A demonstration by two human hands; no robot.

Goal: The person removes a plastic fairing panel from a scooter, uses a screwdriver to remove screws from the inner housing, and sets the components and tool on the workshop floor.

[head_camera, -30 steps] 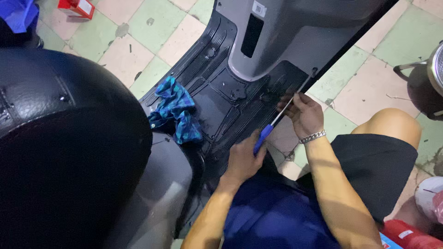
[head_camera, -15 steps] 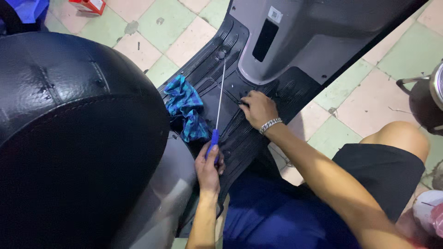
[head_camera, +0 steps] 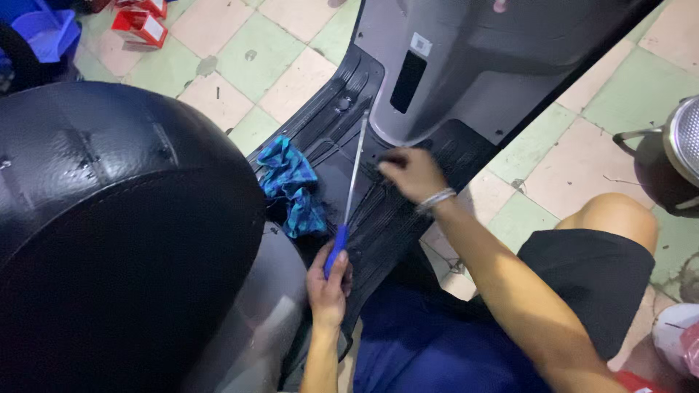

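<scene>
Presently, item in hand: one long screwdriver (head_camera: 349,195), blue grip, thin bright shaft. The left hand (head_camera: 329,280) is clenched round the grip at the near end of the scooter footboard (head_camera: 378,218); the shaft runs up and away across the footboard, its tip lying near a round fastener (head_camera: 342,104) at the far left corner, though whether the tip is seated there is too small to tell.

Right hand (head_camera: 409,173): laid on the footboard at the foot of the grey front panel (head_camera: 466,80), fingers (head_camera: 386,159) curled down onto the ribbed black mat; it wears a pale bracelet (head_camera: 435,199) at the wrist. Whether it grips anything cannot be told.

Progress, as a judgement: the footboard sits in place under the panel, nothing lifted off; work looks to be at the loosening stage, with removal not yet done.

Also on the footboard: one crumpled blue checked rag (head_camera: 293,186), left of the screwdriver shaft, apart from it.

Left of the footboard: black scooter seat (head_camera: 109,218), scuffed, filling that side.

Surroundings: tiled floor (head_camera: 255,65) in pale green and cream squares, stained. Beyond the seat, red and white cartons (head_camera: 138,25) and a blue plastic bin (head_camera: 44,33). Right of the footboard, a metal-rimmed round object (head_camera: 673,156), cut off by the edge.
</scene>
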